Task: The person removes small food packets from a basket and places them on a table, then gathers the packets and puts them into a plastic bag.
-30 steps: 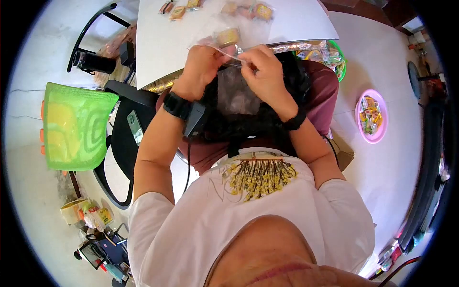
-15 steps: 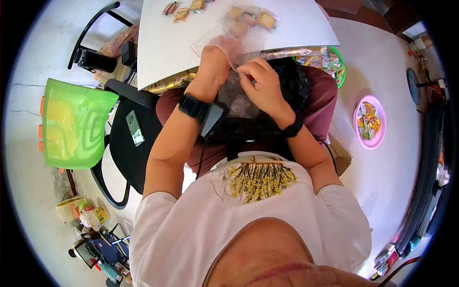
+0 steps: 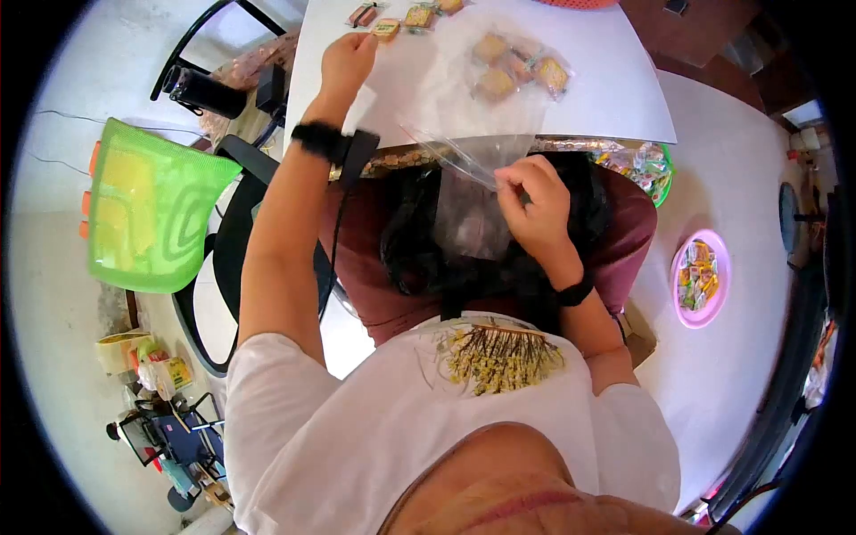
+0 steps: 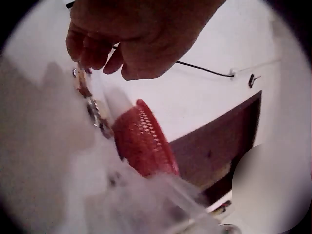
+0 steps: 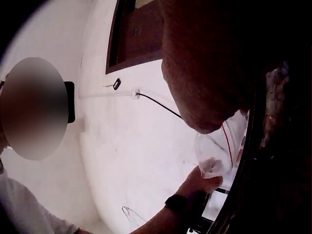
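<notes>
Our left hand (image 3: 349, 67) reached forward over the white surface (image 3: 401, 85), fingertips touching a wrapped packet (image 3: 385, 31); we could not tell whether they pinched it. Our right hand (image 3: 537, 207), nearer us, pinched the clear bag (image 3: 519, 116) at its edge. We seemed to be picking up; the next move called for a sure grip and steady plastic.
</notes>
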`<action>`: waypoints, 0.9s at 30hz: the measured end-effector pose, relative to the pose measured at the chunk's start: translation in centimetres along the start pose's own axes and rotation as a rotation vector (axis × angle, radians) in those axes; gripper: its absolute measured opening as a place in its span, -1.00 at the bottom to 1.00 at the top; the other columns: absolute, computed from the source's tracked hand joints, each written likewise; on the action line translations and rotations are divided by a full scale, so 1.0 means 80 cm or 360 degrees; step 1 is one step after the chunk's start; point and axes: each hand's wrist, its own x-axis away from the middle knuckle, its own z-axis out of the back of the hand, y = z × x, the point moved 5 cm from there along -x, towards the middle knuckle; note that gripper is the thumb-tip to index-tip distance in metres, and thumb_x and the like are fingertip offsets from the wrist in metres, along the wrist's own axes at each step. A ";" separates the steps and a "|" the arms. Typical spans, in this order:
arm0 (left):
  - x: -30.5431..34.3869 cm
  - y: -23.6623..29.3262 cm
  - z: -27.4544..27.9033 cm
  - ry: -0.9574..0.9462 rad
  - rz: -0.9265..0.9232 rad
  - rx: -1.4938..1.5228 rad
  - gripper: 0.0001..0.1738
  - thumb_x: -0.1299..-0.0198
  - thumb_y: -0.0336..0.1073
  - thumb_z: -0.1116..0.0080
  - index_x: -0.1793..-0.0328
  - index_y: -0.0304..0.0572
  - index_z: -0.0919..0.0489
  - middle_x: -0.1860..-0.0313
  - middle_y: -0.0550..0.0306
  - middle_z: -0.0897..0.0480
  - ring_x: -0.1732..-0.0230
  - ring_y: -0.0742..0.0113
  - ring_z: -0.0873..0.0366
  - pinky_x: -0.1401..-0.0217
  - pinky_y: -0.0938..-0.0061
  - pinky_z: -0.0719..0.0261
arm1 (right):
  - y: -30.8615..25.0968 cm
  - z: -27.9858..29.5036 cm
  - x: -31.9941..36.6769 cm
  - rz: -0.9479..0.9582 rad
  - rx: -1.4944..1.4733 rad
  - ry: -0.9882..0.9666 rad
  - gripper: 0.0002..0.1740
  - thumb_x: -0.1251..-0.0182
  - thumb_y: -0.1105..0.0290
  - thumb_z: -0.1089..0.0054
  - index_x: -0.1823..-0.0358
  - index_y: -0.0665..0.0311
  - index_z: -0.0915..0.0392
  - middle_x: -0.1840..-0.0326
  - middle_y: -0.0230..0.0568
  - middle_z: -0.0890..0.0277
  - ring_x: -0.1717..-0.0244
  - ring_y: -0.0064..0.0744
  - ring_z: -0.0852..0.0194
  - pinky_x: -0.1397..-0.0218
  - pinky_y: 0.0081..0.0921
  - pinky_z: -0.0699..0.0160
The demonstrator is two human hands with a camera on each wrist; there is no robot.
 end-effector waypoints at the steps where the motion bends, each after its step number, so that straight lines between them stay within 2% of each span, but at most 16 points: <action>1: -0.018 -0.002 -0.006 -0.0042 -0.0033 -0.0301 -0.52 -0.17 0.04 -0.05 0.12 -0.26 -0.68 0.23 -0.18 -0.67 0.18 -0.05 -0.66 0.08 0.19 -0.58 | 0.001 0.000 0.001 -0.0013 0.0011 -0.0006 -0.86 -0.10 0.65 -0.21 0.29 0.33 -0.57 0.38 -0.19 -0.45 0.45 -0.38 -0.50 0.41 -0.56 -0.50; 4: -0.057 -0.023 -0.035 -0.0033 0.0041 -0.0683 -0.44 -0.12 0.14 -0.03 0.13 -0.24 -0.69 0.21 -0.24 -0.66 0.13 -0.15 -0.62 0.04 0.13 -0.57 | 0.005 -0.002 0.003 -0.0034 0.0041 -0.0028 -0.86 -0.09 0.65 -0.21 0.30 0.34 -0.57 0.37 -0.18 -0.46 0.44 -0.38 -0.50 0.41 -0.56 -0.49; 5: -0.062 -0.028 -0.045 0.0056 -0.0003 -0.0842 -0.42 -0.17 0.16 0.04 0.18 -0.23 -0.69 0.23 -0.21 -0.67 0.11 -0.14 -0.62 0.00 0.13 -0.53 | 0.006 -0.002 0.004 -0.0030 0.0046 -0.0038 -0.86 -0.09 0.65 -0.21 0.30 0.33 -0.57 0.37 -0.18 -0.46 0.44 -0.38 -0.50 0.41 -0.56 -0.49; 8: -0.076 -0.033 -0.055 0.0176 -0.0185 -0.0902 -0.43 -0.10 0.17 -0.01 0.20 -0.21 -0.69 0.26 -0.16 -0.69 0.19 -0.13 -0.64 0.01 0.16 -0.54 | 0.006 -0.001 0.003 0.0026 0.0078 -0.0056 -0.85 -0.08 0.65 -0.21 0.30 0.33 -0.57 0.37 -0.17 -0.46 0.44 -0.35 -0.50 0.42 -0.55 -0.48; 11: -0.073 -0.028 -0.053 -0.0276 -0.0015 -0.0775 -0.46 -0.03 0.13 -0.12 0.21 -0.27 -0.67 0.29 -0.14 -0.69 0.24 -0.06 -0.65 0.10 0.25 -0.57 | 0.004 -0.001 0.005 -0.0041 0.0069 -0.0055 -0.86 -0.08 0.64 -0.20 0.30 0.33 -0.57 0.38 -0.16 -0.45 0.44 -0.32 -0.48 0.41 -0.53 -0.46; 14: -0.045 -0.014 -0.033 -0.0277 -0.0082 -0.0444 -0.43 0.12 0.09 -0.27 0.20 -0.32 -0.67 0.40 -0.11 -0.68 0.33 -0.04 -0.66 0.18 0.26 -0.61 | 0.001 -0.002 0.004 -0.0017 0.0067 -0.0026 -0.87 -0.08 0.63 -0.20 0.31 0.32 -0.56 0.42 -0.17 -0.44 0.45 -0.29 -0.45 0.41 -0.50 -0.43; 17: -0.007 -0.025 -0.012 -0.0170 0.0022 -0.0115 -0.50 0.11 -0.08 -0.33 0.12 -0.34 -0.63 0.41 -0.02 -0.68 0.42 0.15 -0.65 0.33 0.38 -0.58 | -0.003 0.000 0.004 -0.0022 0.0072 0.0005 -0.88 -0.08 0.62 -0.19 0.33 0.31 -0.56 0.45 -0.19 -0.43 0.47 -0.28 -0.42 0.41 -0.49 -0.40; 19: 0.038 -0.016 0.012 -0.0168 0.0252 0.0389 -0.53 0.06 -0.18 -0.32 0.07 -0.35 -0.59 0.43 0.06 -0.67 0.50 0.36 -0.59 0.49 0.51 -0.51 | -0.009 0.003 0.001 0.0060 0.0101 0.0058 -0.90 -0.09 0.61 -0.21 0.34 0.30 -0.55 0.49 -0.21 -0.41 0.49 -0.29 -0.39 0.42 -0.49 -0.37; 20: 0.065 -0.001 0.029 -0.0152 0.0343 0.0471 -0.58 -0.02 -0.21 -0.28 0.08 -0.39 -0.58 0.44 0.10 -0.65 0.54 0.49 -0.54 0.62 0.61 -0.39 | -0.009 0.004 0.001 0.0054 0.0081 0.0089 -0.90 -0.09 0.60 -0.21 0.34 0.30 -0.55 0.49 -0.22 -0.40 0.49 -0.30 -0.39 0.42 -0.50 -0.37; 21: 0.090 0.008 0.041 -0.0166 0.0308 0.0786 -0.59 -0.07 -0.22 -0.25 0.06 -0.43 -0.56 0.47 0.12 -0.62 0.62 0.53 -0.47 0.68 0.65 -0.29 | -0.009 0.005 0.001 0.0050 0.0062 0.0121 -0.91 -0.10 0.60 -0.21 0.35 0.30 -0.55 0.50 -0.22 -0.39 0.49 -0.31 -0.39 0.42 -0.50 -0.37; 22: 0.118 0.024 0.054 -0.0222 0.0321 0.0826 -0.67 -0.22 -0.23 -0.16 0.04 -0.38 -0.55 0.58 0.26 -0.50 0.68 0.59 -0.32 0.68 0.68 -0.19 | -0.009 0.004 0.001 0.0047 0.0040 0.0149 -0.91 -0.11 0.60 -0.22 0.35 0.30 -0.54 0.51 -0.23 -0.38 0.49 -0.33 -0.39 0.42 -0.50 -0.38; 23: 0.138 0.028 0.062 -0.0227 0.0359 0.0861 -0.69 -0.25 -0.24 -0.14 0.04 -0.36 -0.55 0.61 0.28 -0.46 0.71 0.63 -0.28 0.70 0.72 -0.16 | -0.008 0.003 0.001 0.0026 -0.0003 0.0169 -0.93 -0.13 0.59 -0.22 0.35 0.31 -0.53 0.51 -0.23 -0.37 0.49 -0.35 -0.38 0.42 -0.50 -0.38; 27: 0.212 0.058 0.062 -0.0609 0.0572 0.1129 -0.71 -0.28 -0.30 -0.08 -0.05 -0.34 -0.53 0.57 0.28 -0.47 0.72 0.64 -0.26 0.72 0.77 -0.16 | -0.012 -0.001 -0.005 -0.0007 -0.0130 0.0241 -0.93 -0.13 0.59 -0.21 0.34 0.32 -0.53 0.48 -0.23 -0.39 0.48 -0.38 -0.41 0.43 -0.53 -0.39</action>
